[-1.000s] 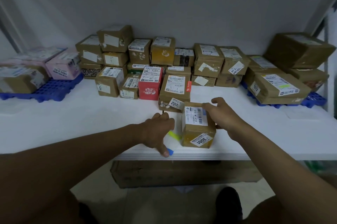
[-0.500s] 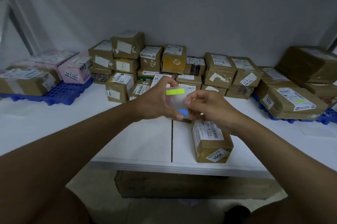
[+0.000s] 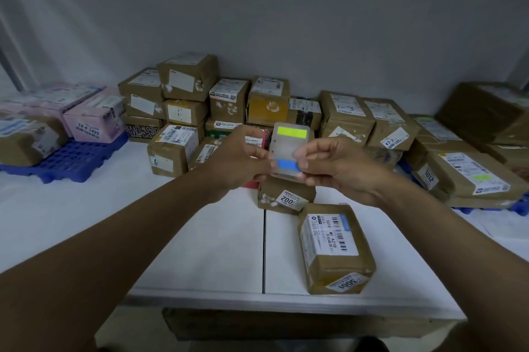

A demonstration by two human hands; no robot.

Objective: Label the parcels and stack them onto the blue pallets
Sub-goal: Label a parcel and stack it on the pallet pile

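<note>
Translucent sticker sheet [image 3: 289, 151] between both hands, above tbl edge [image 3: 286, 301].

Brown parcel [image 3: 335, 248] marked 3001 lies at table edge.

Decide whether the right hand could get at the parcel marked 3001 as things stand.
Probably yes: the parcel marked 3001 lies uncovered near the table's front edge, just below the right hand. But that hand now pinches the sticker sheet.

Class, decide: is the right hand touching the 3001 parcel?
Apart. The head view shows the right hand raised, pinching the sticker sheet, with bare table between it and the 3001 parcel.
</note>
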